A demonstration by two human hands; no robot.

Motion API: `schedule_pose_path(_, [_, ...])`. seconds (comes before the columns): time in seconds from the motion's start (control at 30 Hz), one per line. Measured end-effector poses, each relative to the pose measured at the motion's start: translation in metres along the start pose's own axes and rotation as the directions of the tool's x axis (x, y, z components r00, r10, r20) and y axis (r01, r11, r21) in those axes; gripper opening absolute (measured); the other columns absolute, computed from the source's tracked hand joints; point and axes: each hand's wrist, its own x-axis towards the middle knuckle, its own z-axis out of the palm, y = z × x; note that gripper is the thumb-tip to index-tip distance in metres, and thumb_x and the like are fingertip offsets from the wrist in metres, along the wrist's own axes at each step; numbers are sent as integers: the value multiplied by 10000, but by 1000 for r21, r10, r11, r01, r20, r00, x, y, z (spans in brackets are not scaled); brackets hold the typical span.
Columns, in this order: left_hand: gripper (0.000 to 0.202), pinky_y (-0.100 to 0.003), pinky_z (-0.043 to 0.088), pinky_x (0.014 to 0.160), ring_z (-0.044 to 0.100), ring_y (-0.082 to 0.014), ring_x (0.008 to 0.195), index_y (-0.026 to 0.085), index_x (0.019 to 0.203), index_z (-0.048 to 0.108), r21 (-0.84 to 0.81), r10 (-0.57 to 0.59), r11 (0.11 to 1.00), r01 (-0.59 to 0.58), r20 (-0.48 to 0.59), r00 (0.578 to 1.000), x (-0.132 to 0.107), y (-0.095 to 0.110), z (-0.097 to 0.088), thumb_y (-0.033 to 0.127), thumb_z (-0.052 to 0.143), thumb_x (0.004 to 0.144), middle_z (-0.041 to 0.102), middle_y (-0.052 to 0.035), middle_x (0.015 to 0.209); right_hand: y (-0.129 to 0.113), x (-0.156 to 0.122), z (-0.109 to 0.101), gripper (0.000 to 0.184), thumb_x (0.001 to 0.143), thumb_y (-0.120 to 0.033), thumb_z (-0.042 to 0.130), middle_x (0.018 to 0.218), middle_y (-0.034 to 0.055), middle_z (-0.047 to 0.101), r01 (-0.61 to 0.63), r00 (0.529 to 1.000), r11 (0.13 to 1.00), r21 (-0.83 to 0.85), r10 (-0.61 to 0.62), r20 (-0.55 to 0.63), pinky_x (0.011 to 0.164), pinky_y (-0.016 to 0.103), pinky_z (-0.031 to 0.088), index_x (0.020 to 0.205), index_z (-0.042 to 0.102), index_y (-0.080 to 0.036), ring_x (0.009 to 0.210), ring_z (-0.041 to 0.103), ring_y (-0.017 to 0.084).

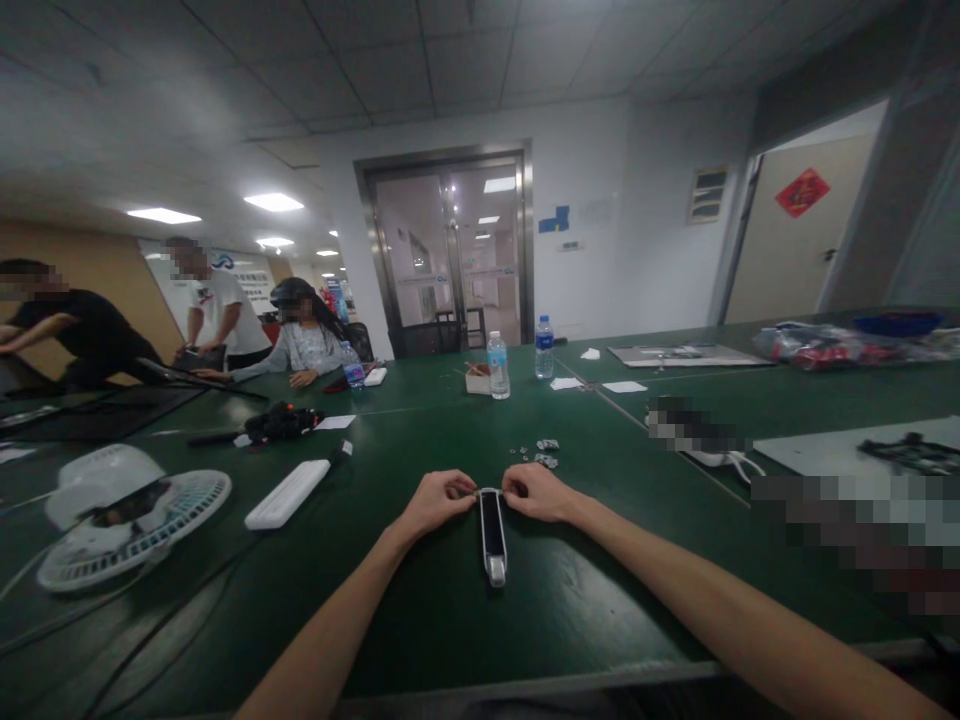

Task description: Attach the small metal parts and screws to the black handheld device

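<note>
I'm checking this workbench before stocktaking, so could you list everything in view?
slim handheld device: 1, black and silver, on the table between the hands
small metal parts: several, grey, on the table just beyond the device
water bottles: 3, clear, farther along the table
desk fan: 1, white, lying on the table, left
bar-shaped case: 1, white, left of the device
black object: 1, black, beyond the case
plastic-wrapped bundle: 1, red and blue, far right
table: 1, dark green, under these things
people: 3, dark, white and pale clothing, far left
glass door: 1, metal-framed, back wall
hands: 2, bare, fingertips at the device's far end
</note>
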Motion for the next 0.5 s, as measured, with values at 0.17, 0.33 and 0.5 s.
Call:
schedule_pose_path(0.17, [250,-232,459,612,588,-134,691,136,888,656,-4,2,1000,-2,5,1000,-1,0,-1,319,626,721,673,-49,842,-3,-1,-3,110,731,-171,527,660,6,595,-2,1000,1000,-1,2,6,560,191,344,730,633,-141,565,480,87])
schedule_pose_path(0.33, [248,-236,463,620,584,-135,692,133,881,660,5,-3,1000,3,13,1000,-1,2,-3,324,615,729,668,-47,817,-4,-1,-4,111,736,-176,527,660,5,595,-1,1000,1000,-16,1,-8,560,191,344,729,633,-144,566,482,88])
schedule_pose_path(0.5, [241,-236,467,628,582,-133,691,137,864,659,9,3,1000,-2,-10,1000,-2,3,-2,329,609,728,665,-38,803,-2,-1,-1,110,736,-176,524,669,4,597,-10,1000,1000,-21,10,-11,560,189,345,728,629,-145,569,483,86])
